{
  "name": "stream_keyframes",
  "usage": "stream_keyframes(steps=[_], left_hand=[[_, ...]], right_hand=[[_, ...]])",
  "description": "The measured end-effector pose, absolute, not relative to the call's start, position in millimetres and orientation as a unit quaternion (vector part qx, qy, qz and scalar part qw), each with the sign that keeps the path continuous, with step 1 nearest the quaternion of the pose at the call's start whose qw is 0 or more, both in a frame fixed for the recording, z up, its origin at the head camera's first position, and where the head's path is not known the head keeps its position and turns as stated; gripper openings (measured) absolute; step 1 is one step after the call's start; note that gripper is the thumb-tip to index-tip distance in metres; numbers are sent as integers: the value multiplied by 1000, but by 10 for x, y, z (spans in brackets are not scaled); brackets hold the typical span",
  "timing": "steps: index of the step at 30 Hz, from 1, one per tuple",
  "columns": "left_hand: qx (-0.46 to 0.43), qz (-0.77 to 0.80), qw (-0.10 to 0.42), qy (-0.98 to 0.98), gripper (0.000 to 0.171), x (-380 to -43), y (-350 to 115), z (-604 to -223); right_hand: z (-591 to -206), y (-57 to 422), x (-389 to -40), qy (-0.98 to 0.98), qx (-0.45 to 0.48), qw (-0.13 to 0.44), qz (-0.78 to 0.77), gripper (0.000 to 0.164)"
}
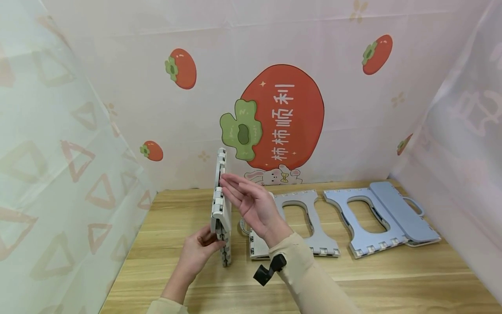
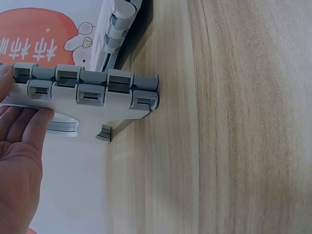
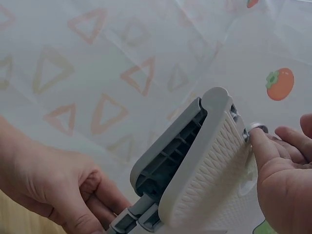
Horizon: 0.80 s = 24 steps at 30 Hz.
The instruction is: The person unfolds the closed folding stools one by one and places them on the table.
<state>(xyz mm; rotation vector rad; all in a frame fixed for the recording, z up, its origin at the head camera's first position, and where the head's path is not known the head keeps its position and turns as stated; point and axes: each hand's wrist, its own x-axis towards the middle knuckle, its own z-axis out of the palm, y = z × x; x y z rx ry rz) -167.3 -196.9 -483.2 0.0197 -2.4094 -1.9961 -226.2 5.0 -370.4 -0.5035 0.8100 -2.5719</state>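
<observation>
- 1 folded stool (image 1: 217, 208), white and grey, is held upright over the left half of the wood-grain surface (image 1: 372, 288); its hinges are knuckled, 1 panel textured with a raised pattern.
- Left hand (image 1: 198, 253) grasps its lower part; right hand (image 1: 255, 207) is unclenched, fingers extended at its upper part.
- 2 stools lie flat: 1 grey stool (image 1: 322, 237) mid-surface, 1 pale-blue stool (image 1: 400, 213) near the right edge, each with 1 rounded opening.

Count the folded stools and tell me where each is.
3: a white stool upright in the left hand; a grey stool on the table, partly hidden behind the right hand; a blue stool farther right.
</observation>
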Motion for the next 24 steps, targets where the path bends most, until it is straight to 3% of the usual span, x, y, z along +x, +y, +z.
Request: stream_keyframes(steps=[10, 24], left_hand=[[2, -626, 12, -780, 54, -1658, -1969, -4811], [11, -621, 5, -784, 54, -1674, -1962, -4831]], right_hand=[[-3864, 138, -2287, 348, -149, 155, -913, 42], [-4127, 193, -2265, 430, -108, 174, -879, 45]])
